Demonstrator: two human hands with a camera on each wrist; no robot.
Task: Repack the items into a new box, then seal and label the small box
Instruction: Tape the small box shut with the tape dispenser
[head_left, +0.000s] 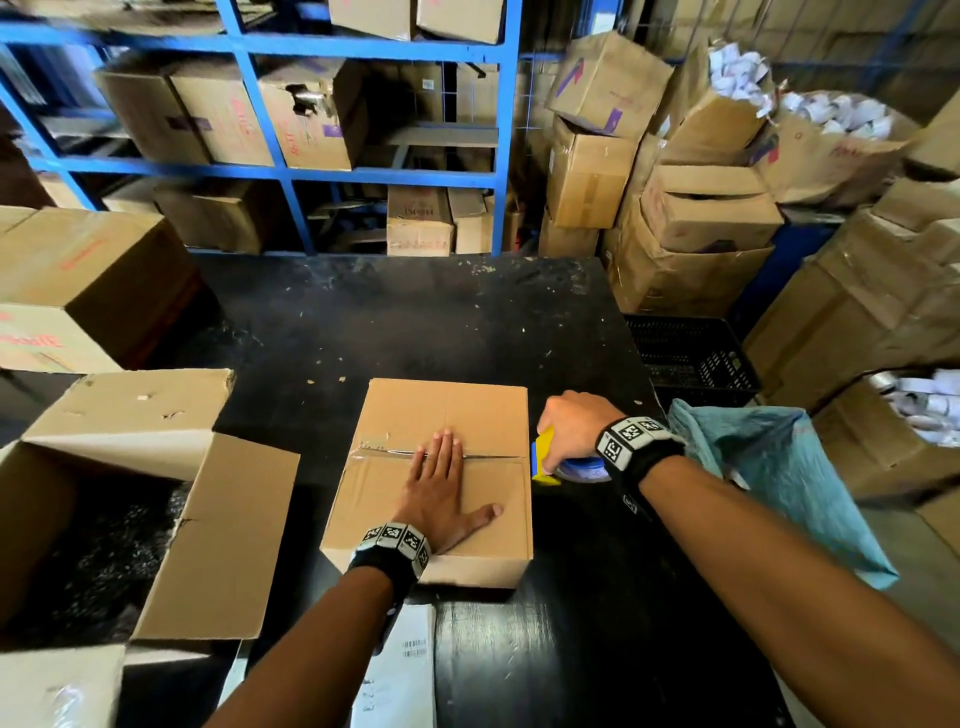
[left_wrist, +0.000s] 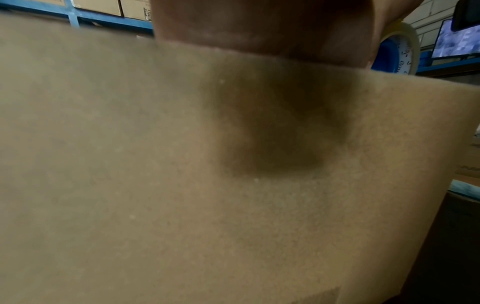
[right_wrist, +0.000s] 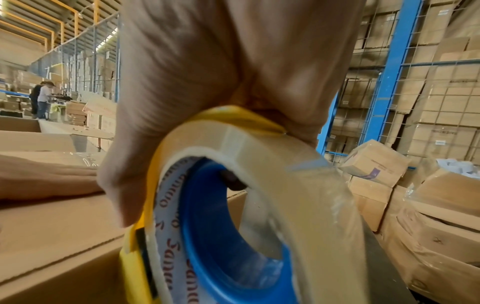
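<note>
small box closed on tabletop, pressed flat by left hand, fingers straight across seam. tape dispenser gripped in right hand at box's right edge.

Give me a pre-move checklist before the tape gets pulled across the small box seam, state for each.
1. Flaps closed and flat on the small box: ok.
2. Left hand presses flat on the lid across the seam: ok.
3. Right hand grips the tape dispenser at the box's right edge: ok.
4. Tape end stuck to the box's right side: cannot tell, hidden behind the dispenser.
5. Seam path free for the tape: not ok, the left fingers lie across it.
6. Tape roll has supply: ok, thick roll.
</note>
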